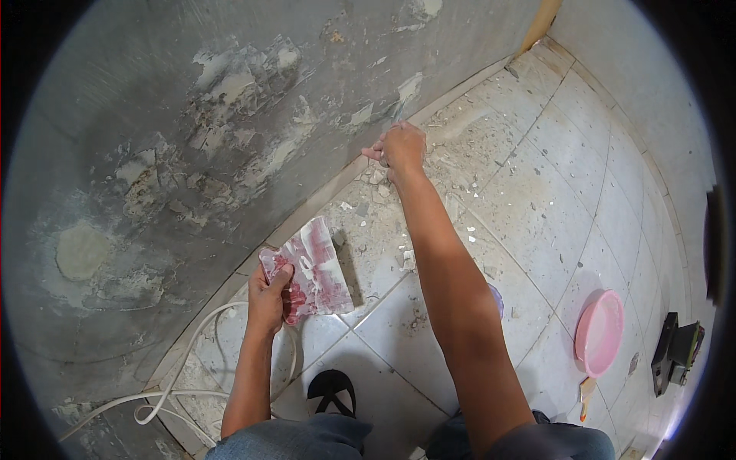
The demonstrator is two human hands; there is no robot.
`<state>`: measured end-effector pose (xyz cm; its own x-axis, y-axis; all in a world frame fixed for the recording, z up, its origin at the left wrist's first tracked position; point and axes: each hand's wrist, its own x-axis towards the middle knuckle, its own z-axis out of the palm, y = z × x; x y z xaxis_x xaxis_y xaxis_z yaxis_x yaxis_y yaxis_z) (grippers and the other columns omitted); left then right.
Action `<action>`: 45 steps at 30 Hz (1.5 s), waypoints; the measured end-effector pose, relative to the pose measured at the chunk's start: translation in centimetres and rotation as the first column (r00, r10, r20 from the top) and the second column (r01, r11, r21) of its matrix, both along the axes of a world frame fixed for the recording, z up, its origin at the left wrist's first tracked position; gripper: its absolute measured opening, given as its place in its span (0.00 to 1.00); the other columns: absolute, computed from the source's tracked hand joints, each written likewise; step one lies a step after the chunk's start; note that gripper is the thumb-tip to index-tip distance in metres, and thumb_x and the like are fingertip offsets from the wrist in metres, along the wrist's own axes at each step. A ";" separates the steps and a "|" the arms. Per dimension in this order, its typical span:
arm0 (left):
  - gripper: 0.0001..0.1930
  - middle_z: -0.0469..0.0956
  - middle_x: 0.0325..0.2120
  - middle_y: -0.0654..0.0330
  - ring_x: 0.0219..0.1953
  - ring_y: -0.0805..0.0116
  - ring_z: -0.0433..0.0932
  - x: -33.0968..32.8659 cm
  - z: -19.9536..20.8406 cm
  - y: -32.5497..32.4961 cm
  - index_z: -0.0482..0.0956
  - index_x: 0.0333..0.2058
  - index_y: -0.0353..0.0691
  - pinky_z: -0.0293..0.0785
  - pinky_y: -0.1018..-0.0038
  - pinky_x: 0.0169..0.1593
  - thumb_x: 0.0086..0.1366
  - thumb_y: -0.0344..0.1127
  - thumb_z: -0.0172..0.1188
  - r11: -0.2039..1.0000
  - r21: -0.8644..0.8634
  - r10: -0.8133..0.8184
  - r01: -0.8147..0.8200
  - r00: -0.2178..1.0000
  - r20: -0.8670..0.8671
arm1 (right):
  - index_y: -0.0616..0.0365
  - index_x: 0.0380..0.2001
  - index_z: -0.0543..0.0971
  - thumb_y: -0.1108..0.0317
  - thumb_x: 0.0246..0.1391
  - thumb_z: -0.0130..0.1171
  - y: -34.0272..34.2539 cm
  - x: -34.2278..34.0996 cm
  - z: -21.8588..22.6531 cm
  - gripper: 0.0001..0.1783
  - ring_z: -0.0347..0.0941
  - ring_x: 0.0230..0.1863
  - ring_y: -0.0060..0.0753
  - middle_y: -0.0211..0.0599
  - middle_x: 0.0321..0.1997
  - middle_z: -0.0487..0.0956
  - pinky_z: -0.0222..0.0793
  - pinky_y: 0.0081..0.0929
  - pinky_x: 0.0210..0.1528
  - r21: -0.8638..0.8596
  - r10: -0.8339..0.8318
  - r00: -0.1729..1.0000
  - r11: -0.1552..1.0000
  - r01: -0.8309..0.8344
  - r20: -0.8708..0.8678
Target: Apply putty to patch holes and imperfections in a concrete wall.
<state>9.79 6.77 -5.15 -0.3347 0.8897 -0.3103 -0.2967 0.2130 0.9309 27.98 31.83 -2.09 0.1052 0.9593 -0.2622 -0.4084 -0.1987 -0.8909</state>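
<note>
My left hand (pixel 268 303) grips a flat pink sheet (pixel 314 272) by its left edge, thumb on top. Thick white putty is smeared across it. At the foot of the grey wall (pixel 153 61), my right hand (pixel 402 146) is closed around what looks like a putty knife (pixel 398 113). Only a thin sliver of it shows beyond the fingers, and the handle is hidden. Just above it, a pale putty patch (pixel 410 88) marks the wall. Rough, chipped plaster (pixel 230 92) and a round pale patch (pixel 83 251) lie farther left.
Plaster crumbs (pixel 376 192) litter the tiled floor along the wall. A pale cord (pixel 180 376) loops beside my left forearm. To the right are a pink basin (pixel 600 333), a brush (pixel 586 395) and a black boxy object (pixel 675 349). A purple thing (pixel 497 300) peeks from behind my right arm.
</note>
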 end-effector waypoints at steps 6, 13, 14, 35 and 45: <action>0.08 0.76 0.29 0.66 0.26 0.79 0.73 -1.4 0.0 -0.6 0.73 0.39 0.38 0.72 0.79 0.31 0.62 0.32 0.59 0.999 -0.038 -0.034 0.037 0.997 0.067 | 0.70 0.43 0.66 0.78 0.55 0.43 1.2 -2.8 -1.8 0.12 0.69 0.20 0.35 0.44 0.29 0.68 0.80 0.40 0.22 0.075 -0.080 0.985 0.993 0.092 -0.156; 0.07 0.78 0.31 0.63 0.28 0.75 0.77 0.7 0.3 0.5 0.74 0.39 0.37 0.76 0.76 0.32 0.62 0.29 0.56 0.999 -0.040 -0.018 0.025 0.987 0.161 | 0.68 0.41 0.72 0.72 0.53 0.47 1.9 -5.9 -5.7 0.13 0.79 0.26 0.45 0.47 0.25 0.79 0.77 0.32 0.27 0.215 -0.133 0.756 0.977 -0.010 0.640; 0.06 0.78 0.30 0.63 0.27 0.75 0.77 0.8 -0.1 0.7 0.74 0.38 0.37 0.76 0.77 0.31 0.63 0.29 0.56 0.999 -0.040 0.020 -0.014 0.986 0.168 | 0.68 0.41 0.72 0.72 0.53 0.47 1.0 -5.9 -6.0 0.13 0.79 0.26 0.45 0.47 0.25 0.79 0.77 0.32 0.27 0.210 -0.131 0.755 0.978 -0.009 0.643; 0.09 0.78 0.33 0.61 0.32 0.72 0.78 -0.9 -0.1 -0.5 0.74 0.40 0.36 0.77 0.73 0.38 0.62 0.31 0.57 0.997 -0.070 -0.009 0.024 0.977 0.213 | 0.66 0.55 0.65 0.71 0.62 0.42 1.0 0.1 -1.7 0.19 0.68 0.19 0.26 0.38 0.28 0.69 0.76 0.30 0.20 0.086 0.045 0.976 0.994 -0.064 0.212; 0.13 0.78 0.35 0.61 0.34 0.71 0.78 -0.9 0.0 -0.2 0.72 0.44 0.37 0.76 0.73 0.41 0.61 0.32 0.58 0.998 -0.041 -0.039 0.050 0.971 0.236 | 0.64 0.55 0.68 0.68 0.63 0.43 -4.4 0.3 -1.1 0.19 0.68 0.18 0.23 0.40 0.30 0.73 0.76 0.26 0.19 0.101 0.118 0.949 0.983 -0.153 0.291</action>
<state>8.87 6.58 -5.17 -0.2076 0.8849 -0.4170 -0.4951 0.2726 0.8250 28.25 27.43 -3.22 0.0246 0.9923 -0.1215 -0.1128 -0.1180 -0.9866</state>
